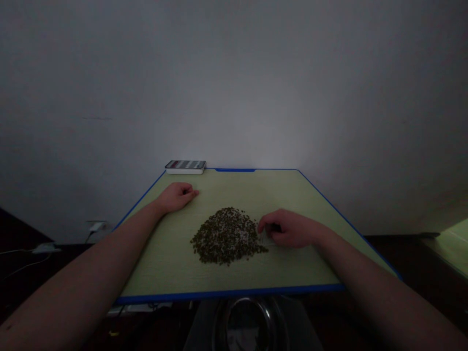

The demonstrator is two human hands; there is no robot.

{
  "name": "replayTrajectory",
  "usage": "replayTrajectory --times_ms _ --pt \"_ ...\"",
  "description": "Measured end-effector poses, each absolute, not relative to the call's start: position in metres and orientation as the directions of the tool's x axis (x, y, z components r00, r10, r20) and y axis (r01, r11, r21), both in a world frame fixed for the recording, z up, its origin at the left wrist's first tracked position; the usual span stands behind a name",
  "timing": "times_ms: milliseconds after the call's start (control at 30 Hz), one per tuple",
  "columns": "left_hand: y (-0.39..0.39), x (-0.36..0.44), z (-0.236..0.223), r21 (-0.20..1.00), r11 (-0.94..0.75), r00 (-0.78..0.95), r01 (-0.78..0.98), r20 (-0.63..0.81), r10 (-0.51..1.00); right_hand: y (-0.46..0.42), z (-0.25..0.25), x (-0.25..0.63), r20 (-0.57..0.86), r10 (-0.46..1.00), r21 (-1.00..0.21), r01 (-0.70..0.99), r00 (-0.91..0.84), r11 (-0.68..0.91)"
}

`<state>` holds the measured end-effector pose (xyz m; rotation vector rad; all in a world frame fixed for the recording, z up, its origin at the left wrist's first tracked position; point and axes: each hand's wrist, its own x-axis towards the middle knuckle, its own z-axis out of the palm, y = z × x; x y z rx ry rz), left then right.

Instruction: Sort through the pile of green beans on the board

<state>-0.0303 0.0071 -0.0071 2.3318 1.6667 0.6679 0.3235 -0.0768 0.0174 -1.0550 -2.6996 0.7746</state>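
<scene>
A low heap of small greenish-brown, seed-like grains (219,239), mixed with paler bits, lies in the middle of the pale yellow-green table (168,268). My right hand (288,228) is at the heap's right edge, its fingers bent down and drawn together. Faint thin pale lines show below these fingertips; what they are, I cannot make out. My left hand (178,196) rests on the tabletop beyond the heap and to its left, loosely curled, with no object visible in it. It is apart from the grains.
At the far left corner sits a phone (186,164) on a white box (185,171). A blue edge strip (219,295) runs round the table. Below the front edge stands a shiny round metal container (271,319). Behind rises a plain wall (234,87); a plug (97,226) is at left.
</scene>
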Motion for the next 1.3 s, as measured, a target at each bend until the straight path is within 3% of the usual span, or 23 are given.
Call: replayTrajectory --times_ms 400,667,1300 --pt "0.0071 -0.0304 -0.0065 0.387 -0.360 0.273 0.849 0.262 0.926 -0.0784 0.0211 0.3235 -0.068 0.649 -0.518 0.583 -0.757 0.626" --pt "0.0051 -0.0289 -0.0052 0.402 -0.353 0.268 0.845 0.253 0.930 -0.0721 0.0199 0.3260 0.021 0.757 -0.475 0.660 -0.653 0.583" --pt "0.0069 -0.0297 -0.0065 0.404 -0.348 0.264 0.846 0.251 0.932 -0.0782 0.0201 0.3220 -0.044 0.663 -0.497 0.592 -0.748 0.635"
